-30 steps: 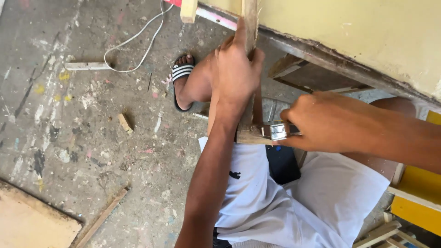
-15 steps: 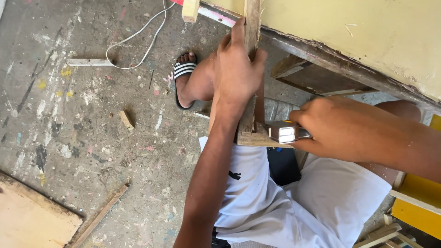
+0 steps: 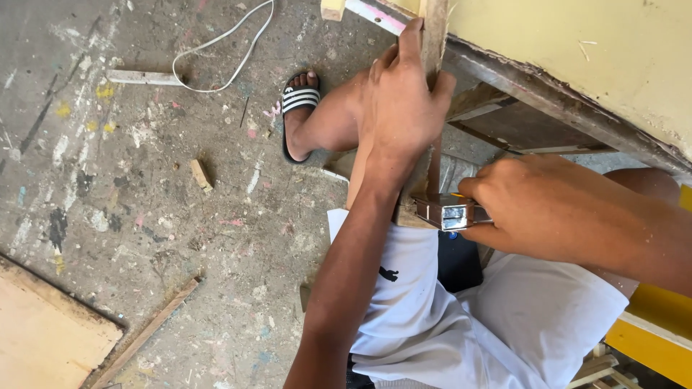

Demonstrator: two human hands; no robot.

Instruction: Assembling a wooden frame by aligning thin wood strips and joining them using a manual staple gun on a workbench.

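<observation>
— Left hand [image 3: 404,108], what is it doing?

— It is wrapped tight around a thin, upright strip of pale wood [image 3: 434,36]. The fingers curl over the strip and the thumb points up along it.

— And the right hand [image 3: 537,209]?

— It is squeezed shut on a small shiny metal tool with a boxy silver end [image 3: 448,213]. The boxy end touches the bottom of the wood strip, just under the left wrist.

— Where is the wood strip?

— It stands up in front of the person's white shorts [image 3: 461,310], close to a pale yellow board with a dark, rough edge [image 3: 577,50].

— What is on the ground?

— A foot in a black sandal with white stripes [image 3: 299,101] rests on the grey, paint-spotted concrete floor [image 3: 144,180]. A white cord [image 3: 216,43] lies in a loop nearby, and a little wood block [image 3: 200,174] sits well apart from the hands.
</observation>
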